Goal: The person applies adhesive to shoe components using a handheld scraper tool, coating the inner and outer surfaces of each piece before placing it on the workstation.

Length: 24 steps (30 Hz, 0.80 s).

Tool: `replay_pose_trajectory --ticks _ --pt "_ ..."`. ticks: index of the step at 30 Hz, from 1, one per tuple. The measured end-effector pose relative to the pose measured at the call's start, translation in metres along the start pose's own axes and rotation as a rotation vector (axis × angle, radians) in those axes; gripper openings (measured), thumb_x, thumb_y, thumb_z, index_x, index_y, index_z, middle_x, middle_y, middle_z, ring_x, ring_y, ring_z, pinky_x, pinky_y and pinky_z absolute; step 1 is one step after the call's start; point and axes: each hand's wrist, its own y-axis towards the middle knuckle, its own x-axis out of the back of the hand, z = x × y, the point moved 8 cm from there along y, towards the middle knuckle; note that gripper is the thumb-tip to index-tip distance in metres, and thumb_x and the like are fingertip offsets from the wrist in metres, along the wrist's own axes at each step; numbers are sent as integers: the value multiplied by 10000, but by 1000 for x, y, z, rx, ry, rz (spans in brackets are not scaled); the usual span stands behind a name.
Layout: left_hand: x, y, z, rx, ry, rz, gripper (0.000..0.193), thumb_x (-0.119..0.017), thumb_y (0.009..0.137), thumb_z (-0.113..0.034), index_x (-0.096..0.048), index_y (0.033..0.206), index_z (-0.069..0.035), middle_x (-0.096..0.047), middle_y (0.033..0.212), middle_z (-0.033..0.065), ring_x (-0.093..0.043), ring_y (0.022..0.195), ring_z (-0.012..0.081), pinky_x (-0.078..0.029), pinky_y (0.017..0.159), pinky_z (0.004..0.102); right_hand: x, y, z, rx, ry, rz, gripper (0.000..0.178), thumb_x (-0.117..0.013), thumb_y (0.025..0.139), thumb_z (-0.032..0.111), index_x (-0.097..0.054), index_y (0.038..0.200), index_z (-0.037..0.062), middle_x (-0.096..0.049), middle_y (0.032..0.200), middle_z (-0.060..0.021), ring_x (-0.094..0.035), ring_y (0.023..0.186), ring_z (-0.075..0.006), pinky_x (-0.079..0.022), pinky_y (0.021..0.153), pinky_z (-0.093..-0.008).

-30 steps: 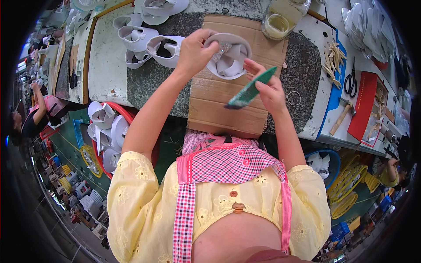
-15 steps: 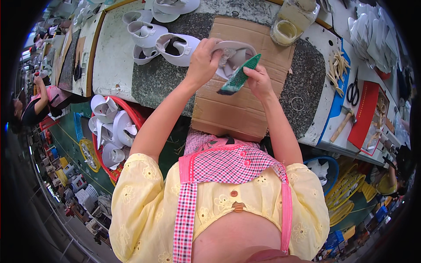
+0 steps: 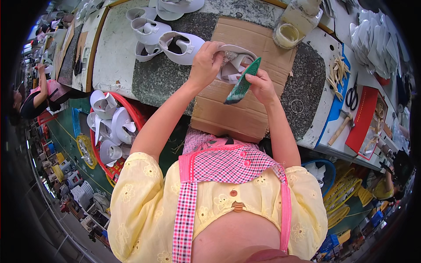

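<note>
My left hand [image 3: 205, 65] is closed on the edge of a white shoe upper [image 3: 229, 73], held over a sheet of brown cardboard [image 3: 230, 115]. Its open side faces me, and a clear, crinkled bit shows inside near my fingers. In my right hand [image 3: 264, 87] is a flat green brush [image 3: 244, 82] with a textured face and a dark lower tip. The brush slants across the right side of the upper; whether they touch, I cannot tell. More white shoe uppers [image 3: 193, 44] stand on the bench to the left of my left hand.
A glue jar [image 3: 288, 36] stands behind the cardboard. On the right lie pale strips [image 3: 337, 72], black scissors [image 3: 351, 97], a hammer [image 3: 340, 130] and a red box [image 3: 362, 120]. A red basket [image 3: 139, 115] of white pieces is at lower left. Co-workers sit at both sides.
The green brush has turned steeper, its dark tip now lower and a little to the right. The upper has tilted slightly in my left hand.
</note>
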Motion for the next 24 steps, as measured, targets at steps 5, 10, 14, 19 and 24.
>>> replay_pose_trajectory --ticks 5,10,14,19,24 --pt "-1 0 -4 35 -19 33 178 -529 762 -51 -532 934 -4 -537 845 127 -538 759 253 -424 656 309 -6 -7 6 64 -100 -7 406 -571 739 99 -476 1110 -36 -530 1031 -73 -506 890 -129 -406 776 -277" --pt "0 0 -24 -17 -28 148 314 -598 702 -155 -491 956 -3 -521 868 165 -512 842 321 -405 742 361 -16 -10 8 32 -291 91 425 -582 736 108 -469 1121 -33 -524 1045 -58 -489 889 -100 -386 777 -250" --pt "2 -5 -16 -53 74 145 366 -621 685 -175 -475 973 -2 -521 900 167 -511 865 324 -409 742 359 -30 -13 7 -65 -401 139 454 -577 746 113 -439 1157 -20 -514 1068 -46 -476 898 -86 -385 781 -247" --pt "2 -8 4 160 32 236 232 -618 692 -164 -535 859 -25 -567 717 144 -570 679 290 -448 603 342 -32 -12 -2 -21 -352 157 470 -577 746 110 -426 1174 -11 -507 1087 -36 -477 912 -91 -384 796 -251" --pt "9 0 3 106 293 323 184 -616 717 -191 -542 762 -28 -565 638 103 -564 575 246 -425 505 306 -31 -20 3 41 -438 119 372 -582 733 101 -514 1083 -5 -549 1022 -42 -504 881 -103 -400 775 -255"
